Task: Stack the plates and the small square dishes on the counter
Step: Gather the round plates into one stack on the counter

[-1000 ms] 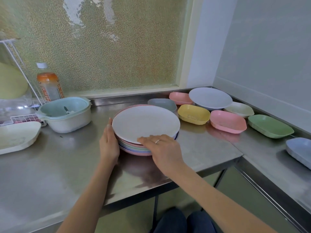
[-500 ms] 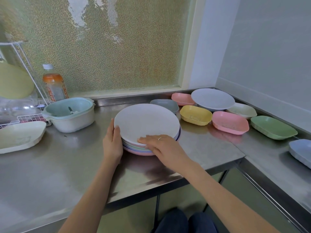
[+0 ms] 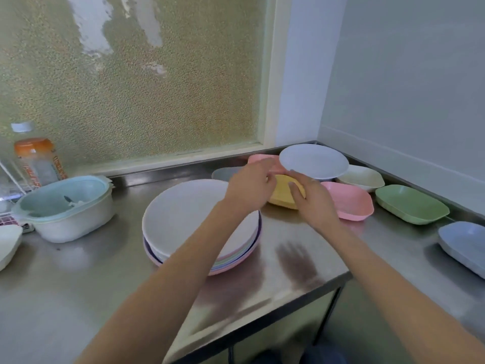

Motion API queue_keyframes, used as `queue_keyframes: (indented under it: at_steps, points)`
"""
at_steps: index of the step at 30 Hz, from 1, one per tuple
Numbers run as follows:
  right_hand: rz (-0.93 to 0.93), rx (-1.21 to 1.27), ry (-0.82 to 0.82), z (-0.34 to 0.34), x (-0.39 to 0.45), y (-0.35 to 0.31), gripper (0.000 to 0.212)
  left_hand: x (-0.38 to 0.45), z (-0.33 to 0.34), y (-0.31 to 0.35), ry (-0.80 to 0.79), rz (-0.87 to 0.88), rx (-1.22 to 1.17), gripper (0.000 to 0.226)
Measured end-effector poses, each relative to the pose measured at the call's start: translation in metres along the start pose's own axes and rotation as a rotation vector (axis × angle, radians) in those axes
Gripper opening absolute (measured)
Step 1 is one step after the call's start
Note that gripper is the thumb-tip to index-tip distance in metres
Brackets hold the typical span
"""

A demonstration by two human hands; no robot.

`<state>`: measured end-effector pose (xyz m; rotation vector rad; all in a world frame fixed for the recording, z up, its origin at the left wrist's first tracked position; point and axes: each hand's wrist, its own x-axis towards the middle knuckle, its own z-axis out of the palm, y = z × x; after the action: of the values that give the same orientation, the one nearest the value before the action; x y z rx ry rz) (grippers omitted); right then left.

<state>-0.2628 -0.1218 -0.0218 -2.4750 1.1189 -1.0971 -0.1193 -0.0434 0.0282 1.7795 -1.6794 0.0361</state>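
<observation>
A stack of round plates (image 3: 183, 219), white on top with pastel ones beneath, sits mid-counter. Behind it to the right, a pale round plate (image 3: 315, 160) rests on top of small square dishes. These dishes are yellow (image 3: 282, 195), pink (image 3: 349, 203), cream (image 3: 362, 177), green (image 3: 412, 203), blue (image 3: 464, 243), grey (image 3: 223, 173) and a second pink (image 3: 259, 157). My left hand (image 3: 252, 185) hovers past the stack near the pale plate's left edge. My right hand (image 3: 315, 200) is over the yellow dish, fingers up by the plate's near rim. Neither hand clearly grips anything.
A lidded pale-blue tub (image 3: 65, 206) and an orange-capped bottle (image 3: 36, 158) stand at the left, beside a wire rack (image 3: 10, 190) and a white dish (image 3: 6, 243). The steel counter (image 3: 78, 285) meets a window behind and a wall on the right.
Both hands have left the sides of the plate stack and reached forward and right, towards the pale plate and the yellow dish. The stack stays put.
</observation>
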Motion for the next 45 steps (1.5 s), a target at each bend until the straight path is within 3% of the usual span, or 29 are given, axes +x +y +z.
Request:
queue_keyframes:
  at_steps: [4,7,10,14,19,25,27,32,38,42,45]
  points:
    - [0.135,-0.266,-0.106,-0.006,0.047,0.06,0.048,0.079,0.067,0.006,-0.295,0.197,0.356,0.041]
    - [0.193,-0.371,-0.28,-0.007,0.075,0.093,0.055,0.117,0.107,0.002,-0.368,0.336,0.583,0.032]
    - [0.235,-0.395,-0.397,-0.002,0.092,0.119,0.058,0.143,0.136,-0.001,-0.354,0.356,0.657,0.032]
    - [0.158,-0.484,-0.348,0.007,0.1,0.14,0.051,0.163,0.16,-0.001,-0.318,0.403,0.566,0.035]
    - [0.142,-0.361,-0.299,0.012,0.097,0.148,0.046,0.165,0.171,-0.011,-0.34,0.424,0.527,0.026]
    - [0.104,-0.478,-0.241,0.009,0.098,0.15,0.054,0.166,0.175,-0.004,-0.329,0.514,0.785,0.028]
    - [0.099,-0.503,-0.199,0.005,0.102,0.145,0.061,0.169,0.165,-0.003,-0.273,0.485,0.769,0.029]
    - [0.033,-0.532,-0.044,-0.01,0.109,0.123,0.041,0.175,0.118,0.001,-0.196,0.458,0.8,0.033]
    - [-0.047,-0.531,0.026,-0.019,0.093,0.07,0.045,0.141,0.056,-0.01,-0.196,0.466,0.804,0.019]
    - [-0.131,-0.444,0.063,-0.02,0.058,0.027,0.044,0.1,0.006,-0.042,-0.145,0.224,0.727,0.024]
    - [-0.234,-0.363,0.142,-0.013,0.028,-0.001,0.051,0.063,-0.027,-0.076,-0.017,-0.059,0.485,0.032]
